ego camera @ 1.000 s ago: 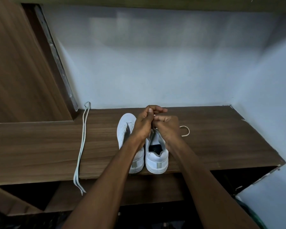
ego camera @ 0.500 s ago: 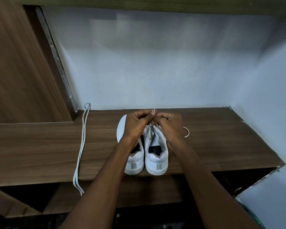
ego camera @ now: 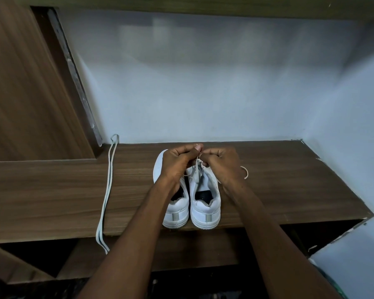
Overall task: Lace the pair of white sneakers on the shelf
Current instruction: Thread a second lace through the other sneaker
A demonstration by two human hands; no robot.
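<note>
Two white sneakers stand side by side on the shelf [ego camera: 289, 180], heels toward the camera: the left sneaker [ego camera: 175, 212] and the right sneaker [ego camera: 205, 203], touching along their inner sides. There are two laces. One lace [ego camera: 198, 169] rises from the right sneaker's eyelets to the hands, and a loop of it shows just right of the right wrist. The spare lace [ego camera: 107, 190] lies folded double well to the left, running from the back of the shelf over its front edge and hanging below.

Both hands work above the tongues. The left hand [ego camera: 177, 162] has its fingers curled, thumb and forefinger pinching the lace tip; the right hand [ego camera: 221, 162] is curled too, its grip pinching the same lace just beside the left fingertips (the knuckles nearly meet).

The shelf is brown wood grain, set in a corner of pale bluish walls, with a wooden panel [ego camera: 26, 93] to the left and a darker lower shelf [ego camera: 181, 251] beneath.

Compared with half a second ago, the hands sit in almost the same place over the sneakers, and the lace now shows as a taut line up from the eyelets. A second ago the hands were further forward over the toes.
</note>
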